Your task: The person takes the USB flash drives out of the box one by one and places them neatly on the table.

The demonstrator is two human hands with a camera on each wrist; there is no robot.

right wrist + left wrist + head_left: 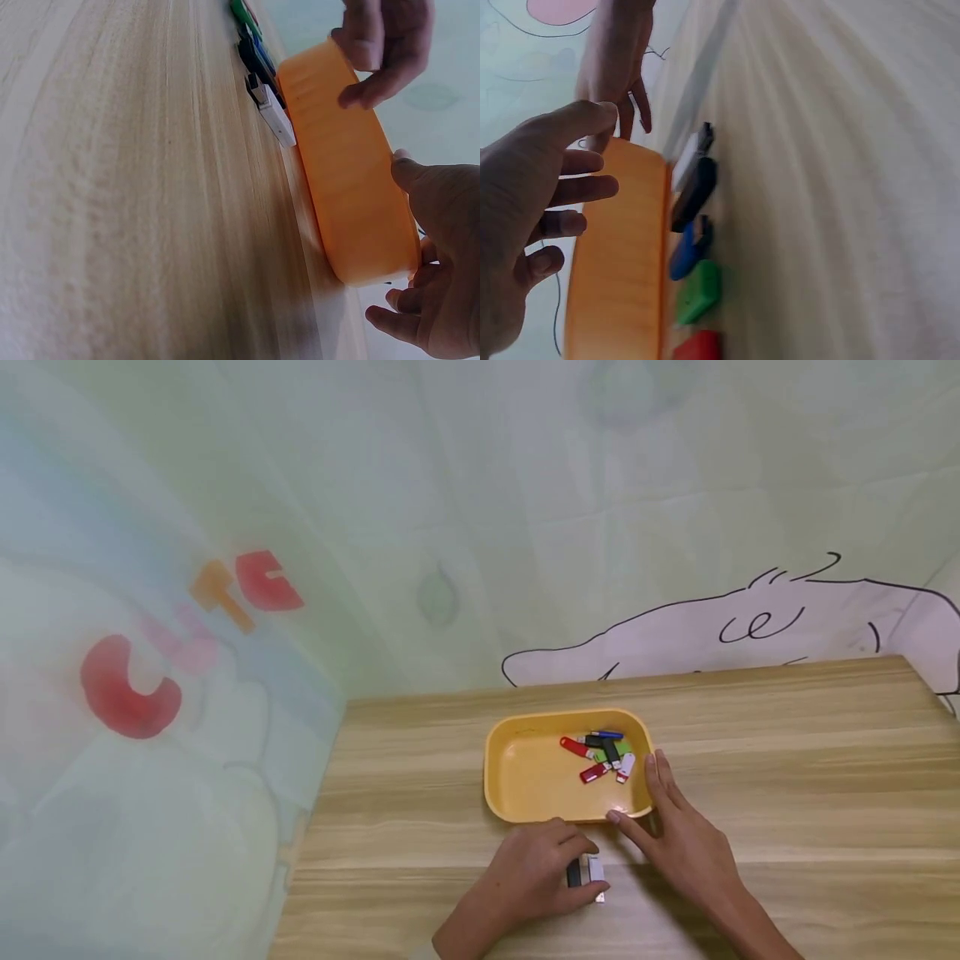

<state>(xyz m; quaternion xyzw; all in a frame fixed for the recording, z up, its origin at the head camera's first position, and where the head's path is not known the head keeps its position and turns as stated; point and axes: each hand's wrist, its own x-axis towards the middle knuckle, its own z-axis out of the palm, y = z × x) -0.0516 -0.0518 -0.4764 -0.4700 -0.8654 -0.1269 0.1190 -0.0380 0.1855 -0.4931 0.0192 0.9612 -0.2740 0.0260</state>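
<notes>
My left hand is held over a row of USB sticks on the table, in front of the yellow-orange tray. Its fingers bend loosely with nothing between them. Under it in the head view show a black USB stick and a white USB stick. The left wrist view adds a blue USB stick, a green one and a red one along the tray's front. At the tray's front right corner, my right hand touches the front rim with its thumb, its rather straight fingers against the right side.
Inside the tray, a pile of USB sticks, red, black, green, blue and white, lies toward the right end. The wooden table meets a printed cloth backdrop behind and at the left.
</notes>
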